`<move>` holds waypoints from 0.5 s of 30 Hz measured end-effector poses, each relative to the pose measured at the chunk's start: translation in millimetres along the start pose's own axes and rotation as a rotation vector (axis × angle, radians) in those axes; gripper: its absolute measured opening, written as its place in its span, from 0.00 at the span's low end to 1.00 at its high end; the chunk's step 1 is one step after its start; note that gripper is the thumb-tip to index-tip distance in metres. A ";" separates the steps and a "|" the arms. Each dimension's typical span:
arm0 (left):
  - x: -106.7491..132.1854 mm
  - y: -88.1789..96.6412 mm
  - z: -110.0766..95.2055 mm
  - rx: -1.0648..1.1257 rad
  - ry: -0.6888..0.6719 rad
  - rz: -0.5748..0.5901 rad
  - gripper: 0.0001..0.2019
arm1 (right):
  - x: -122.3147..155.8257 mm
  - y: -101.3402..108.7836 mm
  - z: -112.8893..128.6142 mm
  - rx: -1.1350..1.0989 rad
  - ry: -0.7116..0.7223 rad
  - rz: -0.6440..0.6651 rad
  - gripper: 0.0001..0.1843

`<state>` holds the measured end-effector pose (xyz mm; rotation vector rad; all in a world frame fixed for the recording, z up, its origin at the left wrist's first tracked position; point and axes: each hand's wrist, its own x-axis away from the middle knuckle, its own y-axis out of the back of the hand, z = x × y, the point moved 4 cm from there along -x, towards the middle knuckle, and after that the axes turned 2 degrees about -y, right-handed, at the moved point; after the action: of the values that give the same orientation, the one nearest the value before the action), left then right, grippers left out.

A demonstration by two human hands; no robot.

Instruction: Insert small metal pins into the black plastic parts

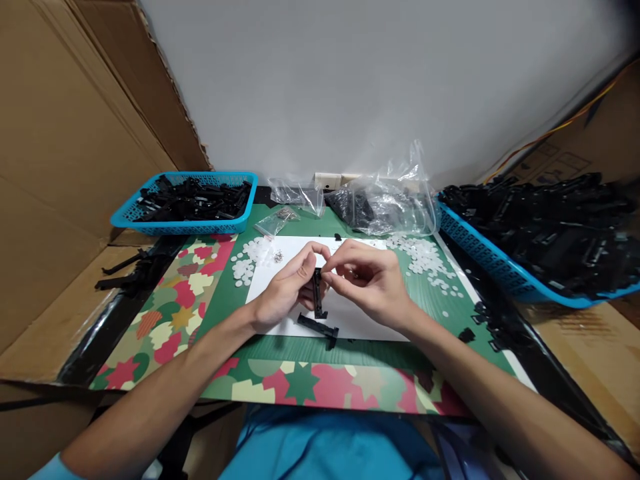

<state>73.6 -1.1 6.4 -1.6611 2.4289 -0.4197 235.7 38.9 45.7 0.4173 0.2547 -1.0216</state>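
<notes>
Between left hand (287, 285) and right hand (373, 275), black part (318, 297), left clamped on it, right at its top, grip unclear.

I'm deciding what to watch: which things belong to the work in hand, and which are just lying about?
Likely in the work:
black part, held in left hand, right hand at its top
second black part below
white sheet
white discs
left blue basket

Just lying about, it seems:
cardboard
cream object by the wall
</notes>
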 end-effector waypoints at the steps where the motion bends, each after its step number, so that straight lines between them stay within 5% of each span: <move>1: -0.1 -2.1 0.5 0.036 0.011 0.012 0.20 | 0.3 -0.8 -0.5 0.001 -0.002 -0.020 0.08; 9: -3.4 -6.6 6.4 0.149 0.035 0.036 0.20 | 2.4 -3.9 -1.5 -0.010 0.008 -0.081 0.07; 15: -5.2 -4.6 11.0 0.157 0.067 0.006 0.30 | 1.9 -5.7 -1.6 -0.043 0.029 -0.063 0.08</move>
<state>82.8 0.6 -2.6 -1.5990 2.3773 -0.6563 231.7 35.6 42.3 0.3875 0.3171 -1.0705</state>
